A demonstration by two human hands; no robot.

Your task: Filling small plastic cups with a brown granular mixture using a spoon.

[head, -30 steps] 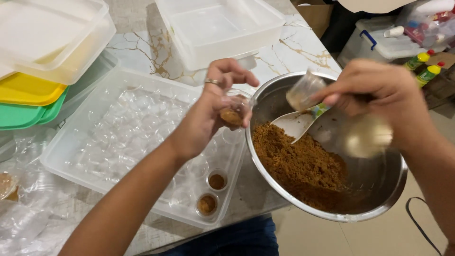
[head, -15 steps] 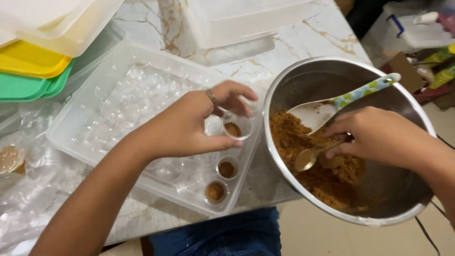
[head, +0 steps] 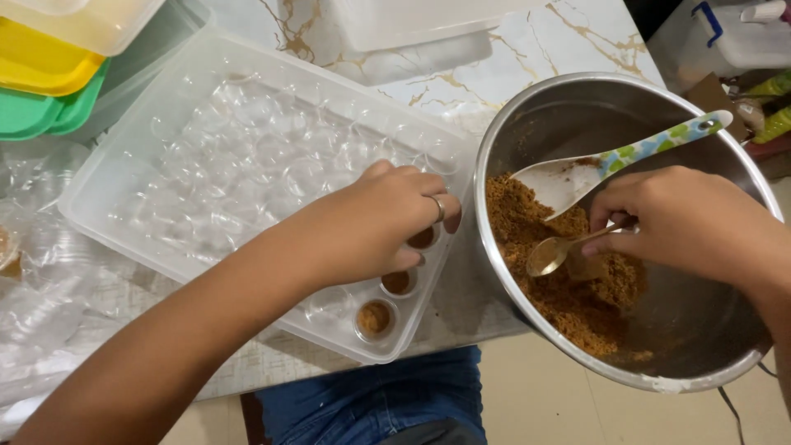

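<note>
Below the camera, a clear plastic tray (head: pixel 148 177) full of small empty cups is seen lying on a marble-patterned table (head: pixel 568 33). Three filled cups (head: pixel 375 317) holding brown powder are lined up in the tray's near right corner. The left hand (head: pixel 371 227) is laid over that corner, its fingers curled together around the farthest of the three cups, which is mostly hidden under them; a ring is worn on one finger. Whether the cup is actually gripped or only touched cannot be told.

Just beside the tray, to the right, a large metal bowl (head: pixel 709 330) is set partly over the table's edge, and a heap of brown powder (head: pixel 568 288) is held in its left half. The right hand (head: pixel 684 222) is placed inside the bowl, its fingers pinched shut on the handle of a small metal spoon (head: pixel 552 254), whose scoop is held just above the powder. A white ladle (head: pixel 577 177) with a patterned handle is left leaning against the bowl's far rim. Yellow and green lids (head: pixel 41 91) are stacked at the far left.
</note>
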